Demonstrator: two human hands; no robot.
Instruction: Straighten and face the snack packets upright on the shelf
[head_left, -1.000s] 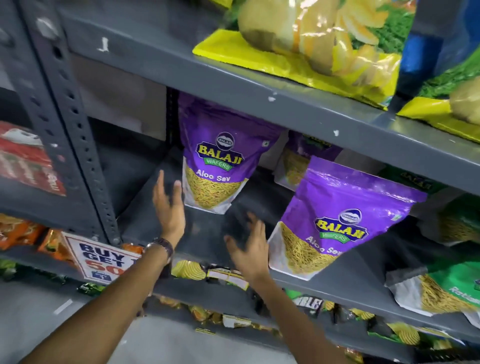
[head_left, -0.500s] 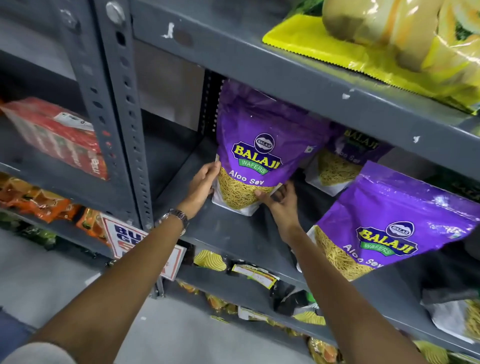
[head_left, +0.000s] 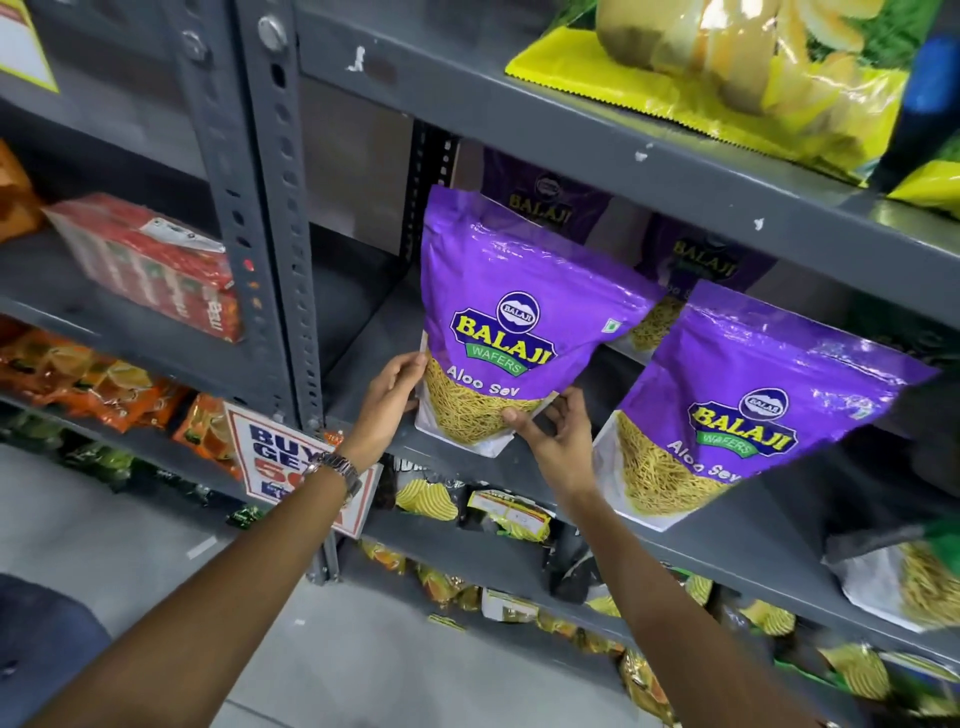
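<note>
A purple Aloo Sev packet (head_left: 511, 312) stands upright near the front of the grey shelf (head_left: 467, 467), label facing me. My left hand (head_left: 387, 402) grips its lower left edge and my right hand (head_left: 558, 441) grips its lower right corner. A second purple Aloo Sev packet (head_left: 748, 410) stands to its right at the shelf front, leaning slightly. Two more purple packets (head_left: 545, 202) (head_left: 709, 265) stand behind in shadow, partly hidden.
A slotted steel upright (head_left: 283, 218) bounds the bay on the left, with a promo sign (head_left: 283, 462) clipped below. Yellow chip bags (head_left: 727, 67) sit on the shelf above. A green-topped packet (head_left: 914, 577) lies at far right. Red boxes (head_left: 156, 260) fill the neighbouring bay.
Both hands went from open and reaching to gripping the left purple packet's bottom corners, and the packet has come forward toward the shelf front, standing more upright.
</note>
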